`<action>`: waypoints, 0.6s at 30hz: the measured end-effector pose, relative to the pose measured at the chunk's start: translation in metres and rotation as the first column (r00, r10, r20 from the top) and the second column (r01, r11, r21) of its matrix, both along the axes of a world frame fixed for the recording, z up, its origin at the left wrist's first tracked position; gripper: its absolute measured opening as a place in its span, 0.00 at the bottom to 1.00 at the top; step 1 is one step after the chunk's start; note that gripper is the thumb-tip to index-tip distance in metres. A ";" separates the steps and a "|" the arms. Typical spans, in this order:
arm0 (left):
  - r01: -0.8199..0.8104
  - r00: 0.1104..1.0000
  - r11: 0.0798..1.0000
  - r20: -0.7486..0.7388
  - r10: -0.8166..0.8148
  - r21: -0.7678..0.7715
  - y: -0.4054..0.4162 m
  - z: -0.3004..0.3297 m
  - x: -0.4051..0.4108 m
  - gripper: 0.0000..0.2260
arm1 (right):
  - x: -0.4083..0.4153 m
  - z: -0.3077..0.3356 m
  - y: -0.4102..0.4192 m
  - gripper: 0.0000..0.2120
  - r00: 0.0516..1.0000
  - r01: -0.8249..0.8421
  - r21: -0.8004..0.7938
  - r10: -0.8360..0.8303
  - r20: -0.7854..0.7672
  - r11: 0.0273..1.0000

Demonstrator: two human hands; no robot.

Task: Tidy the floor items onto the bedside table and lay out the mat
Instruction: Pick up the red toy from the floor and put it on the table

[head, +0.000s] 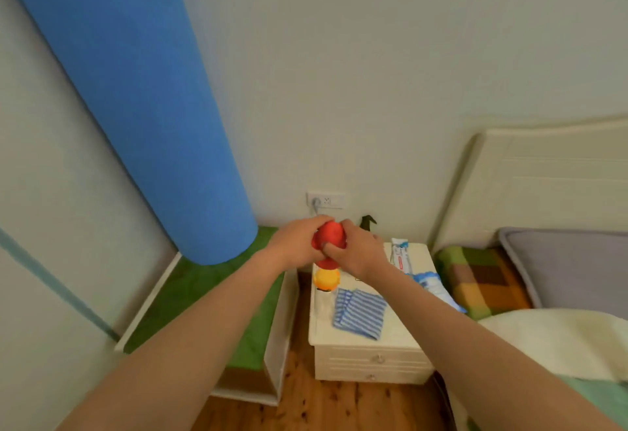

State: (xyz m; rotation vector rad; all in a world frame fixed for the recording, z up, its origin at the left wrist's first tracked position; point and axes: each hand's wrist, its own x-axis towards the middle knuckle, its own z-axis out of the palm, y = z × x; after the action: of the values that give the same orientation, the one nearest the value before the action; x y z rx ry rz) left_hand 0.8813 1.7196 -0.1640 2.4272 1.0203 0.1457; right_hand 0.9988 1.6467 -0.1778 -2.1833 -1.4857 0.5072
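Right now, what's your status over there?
Both hands, left and right, gripping red toy above bedside table. Striped cloth already there. Blue mat still rolled, upright.

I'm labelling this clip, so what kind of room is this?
Most likely a bedroom: a bed with a pillow and headboard, and a white bedside table beside it.

wall socket (325, 200) with a plug in, cream headboard (550, 179), grey pillow (571, 267), patchwork blanket (482, 281), green-topped bench (210, 298), wooden floor (326, 407)
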 end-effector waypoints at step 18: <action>0.291 0.933 0.925 -0.143 -0.331 -0.244 0.032 -0.179 0.177 0.33 | 0.171 -0.174 0.006 0.25 0.976 0.166 -0.262 -0.195 -0.092 0.951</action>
State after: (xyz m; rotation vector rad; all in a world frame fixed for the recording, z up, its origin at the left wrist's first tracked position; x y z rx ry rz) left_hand 1.0579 1.7514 -0.3431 2.3901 0.6654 -0.2893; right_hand 1.1694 1.6523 -0.3520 -2.4088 -1.1994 0.7836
